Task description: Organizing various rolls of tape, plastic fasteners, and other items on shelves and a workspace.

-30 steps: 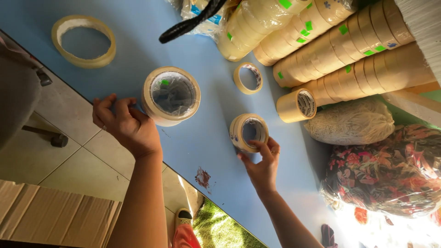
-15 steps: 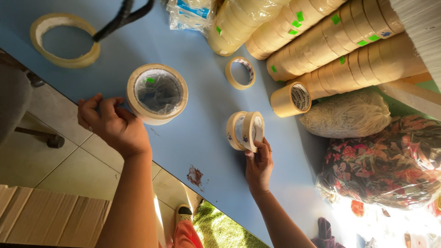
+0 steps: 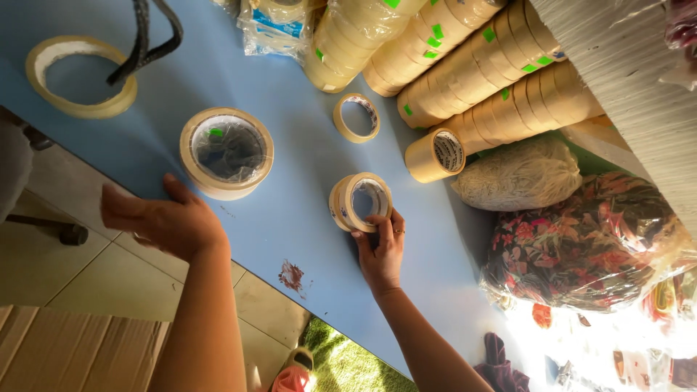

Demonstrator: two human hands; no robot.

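My right hand grips a beige tape roll by its lower rim, tilted up and leaning against a second small roll lying on the blue table. My left hand rests at the table's near edge with fingers stretched out, holding nothing. Its fingertip lies just below a plastic-wrapped stack of tape rolls with a green tab.
A single flat roll and a large clear roll under a black strap lie on the table. Long wrapped sleeves of tape rolls, a white string bundle and a bagged floral fabric crowd the right. Tiled floor lies below left.
My right hand has tipped the top roll up off the small stack and now holds it. My left hand uncurled from a fist to flat fingers beside the wrapped stack.
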